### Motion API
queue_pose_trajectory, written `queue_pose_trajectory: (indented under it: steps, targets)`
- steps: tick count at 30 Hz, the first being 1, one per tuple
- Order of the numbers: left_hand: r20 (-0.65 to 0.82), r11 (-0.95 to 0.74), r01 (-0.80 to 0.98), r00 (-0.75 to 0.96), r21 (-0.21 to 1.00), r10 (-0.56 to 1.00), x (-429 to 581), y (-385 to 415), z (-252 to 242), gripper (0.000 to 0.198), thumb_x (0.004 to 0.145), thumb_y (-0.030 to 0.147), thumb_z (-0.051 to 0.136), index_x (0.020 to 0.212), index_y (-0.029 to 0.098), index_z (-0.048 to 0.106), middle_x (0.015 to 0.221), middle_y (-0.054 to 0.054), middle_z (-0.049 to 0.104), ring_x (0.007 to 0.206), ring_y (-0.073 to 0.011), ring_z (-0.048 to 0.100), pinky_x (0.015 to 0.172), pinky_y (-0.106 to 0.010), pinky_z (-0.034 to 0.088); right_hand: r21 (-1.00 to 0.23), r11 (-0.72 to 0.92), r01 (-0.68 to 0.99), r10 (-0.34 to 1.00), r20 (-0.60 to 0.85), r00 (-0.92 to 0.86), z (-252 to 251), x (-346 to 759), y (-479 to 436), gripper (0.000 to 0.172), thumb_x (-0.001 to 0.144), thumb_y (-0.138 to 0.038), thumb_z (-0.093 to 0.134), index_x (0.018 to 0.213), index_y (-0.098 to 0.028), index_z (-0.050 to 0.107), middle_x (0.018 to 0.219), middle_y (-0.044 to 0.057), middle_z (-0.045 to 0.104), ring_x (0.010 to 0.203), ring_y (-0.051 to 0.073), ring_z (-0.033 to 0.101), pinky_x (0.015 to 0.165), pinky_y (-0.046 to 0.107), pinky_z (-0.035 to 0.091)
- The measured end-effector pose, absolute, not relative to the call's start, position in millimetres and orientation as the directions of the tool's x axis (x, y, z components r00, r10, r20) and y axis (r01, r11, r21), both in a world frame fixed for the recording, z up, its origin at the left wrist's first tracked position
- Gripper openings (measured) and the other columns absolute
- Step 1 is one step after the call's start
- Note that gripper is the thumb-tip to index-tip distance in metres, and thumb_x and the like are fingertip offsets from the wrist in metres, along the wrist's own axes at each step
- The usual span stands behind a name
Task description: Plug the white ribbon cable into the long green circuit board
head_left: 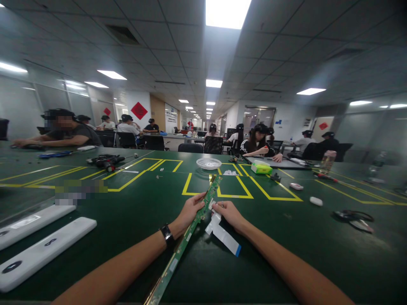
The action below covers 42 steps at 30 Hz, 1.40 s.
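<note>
A long, narrow green circuit board slants from the bottom edge up to the middle of the view. My left hand is closed around its left side, near the upper part. On the other side, my right hand pinches a white flat ribbon cable close to the board's edge. The cable is folded and hangs down to a blue-tipped end. Whether its upper end is joined to the board I cannot tell, as my fingers cover that spot.
Two long white plastic pieces lie at the left. Ahead are a clear round dish and a green pack. Yellow tape marks the green table. Dark cables lie at the right. Other people sit across the table and behind it.
</note>
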State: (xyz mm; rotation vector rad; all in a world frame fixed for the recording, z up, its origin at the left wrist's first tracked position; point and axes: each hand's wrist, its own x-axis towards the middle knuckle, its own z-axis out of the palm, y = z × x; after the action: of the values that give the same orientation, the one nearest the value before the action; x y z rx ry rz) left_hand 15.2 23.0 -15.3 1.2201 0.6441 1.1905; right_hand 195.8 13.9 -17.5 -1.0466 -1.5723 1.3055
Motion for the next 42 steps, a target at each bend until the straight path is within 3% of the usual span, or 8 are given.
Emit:
queue_pose_trajectory:
  steps: [17, 29, 37, 42]
  targets:
    - [0.204, -0.098, -0.378, 0.251, 0.921, 0.946, 16.5, 20.0, -12.5, 0.046, 0.071, 0.016, 0.067, 0.116, 0.012, 0.06, 0.121, -0.012, 0.062, 0.11, -0.0239, 0.058, 0.099, -0.04, 0.042, -0.989, 0.124, 0.083, 0.954, 0.096, -0.283, -15.9, 196.2, 14.3, 0.044, 0.073, -0.056, 0.064, 0.066, -0.013, 0.06, 0.057, -0.001, 0.058, 0.05, 0.009, 0.047, 0.051, 0.021, 0.033]
    - [0.214, -0.098, -0.403, 0.253, 0.91, 0.943, 16.2, 21.9, -14.8, 0.047, 0.07, 0.016, 0.068, 0.116, 0.013, 0.06, 0.122, -0.011, 0.061, 0.105, -0.0225, 0.06, 0.098, -0.039, 0.043, -0.983, 0.156, 0.098, 0.949, 0.121, -0.292, -17.8, 197.8, 14.8, 0.044, 0.076, -0.055, 0.061, 0.068, -0.012, 0.062, 0.059, 0.0, 0.059, 0.052, 0.01, 0.048, 0.053, 0.022, 0.035]
    - [0.26, -0.152, -0.363, 0.268, 0.919, 0.928, 17.2, 23.9, -19.7, 0.052, 0.073, 0.022, 0.068, 0.122, 0.014, 0.057, 0.123, -0.011, 0.061, 0.103, -0.0212, 0.061, 0.098, -0.037, 0.042, -0.985, 0.159, 0.073, 0.955, 0.134, -0.265, -21.5, 197.7, 16.6, 0.043, 0.077, -0.055, 0.06, 0.068, -0.012, 0.062, 0.059, 0.0, 0.059, 0.052, 0.01, 0.048, 0.053, 0.021, 0.035]
    - [0.294, -0.218, -0.245, 0.338, 0.945, 0.894, 17.1, 18.9, -18.4, 0.053, 0.078, 0.029, 0.064, 0.128, 0.015, 0.053, 0.118, -0.009, 0.063, 0.099, -0.0206, 0.061, 0.091, -0.033, 0.046, -0.982, 0.155, 0.11, 0.966, 0.127, -0.227, -21.7, 196.7, 16.8, 0.042, 0.077, -0.053, 0.06, 0.065, -0.012, 0.062, 0.054, -0.001, 0.056, 0.048, 0.009, 0.044, 0.049, 0.021, 0.032]
